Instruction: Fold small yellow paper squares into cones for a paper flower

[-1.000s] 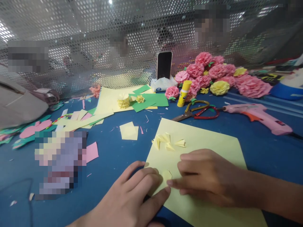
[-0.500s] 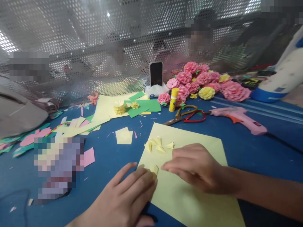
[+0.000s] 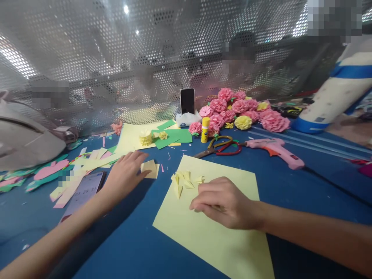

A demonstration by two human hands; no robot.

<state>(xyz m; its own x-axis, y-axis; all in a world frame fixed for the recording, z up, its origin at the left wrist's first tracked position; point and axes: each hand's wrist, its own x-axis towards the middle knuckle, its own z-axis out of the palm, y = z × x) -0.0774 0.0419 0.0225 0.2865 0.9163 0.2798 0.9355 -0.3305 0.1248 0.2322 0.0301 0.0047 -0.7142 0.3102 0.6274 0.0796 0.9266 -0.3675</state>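
Note:
A large pale yellow sheet (image 3: 215,232) lies on the blue table in front of me. Several small folded yellow paper pieces (image 3: 184,180) sit near its far left corner. My right hand (image 3: 225,203) rests on the sheet just behind them, fingers curled downward; whether they hold anything is hidden. My left hand (image 3: 126,172) is stretched out to the left, fingers spread, its fingertips touching small yellow paper squares (image 3: 151,168) on the table.
A phone (image 3: 84,190) lies near my left forearm. Scissors (image 3: 217,147), a yellow glue stick (image 3: 205,130), a pink glue gun (image 3: 273,149), paper flowers (image 3: 241,112), green and yellow sheets (image 3: 168,137) and paper scraps (image 3: 58,170) lie farther back. A perforated metal screen stands behind.
My left hand left the yellow sheet and reached forward-left to the small yellow squares. The folded piece it was pressing now lies with the others. My right hand stayed put.

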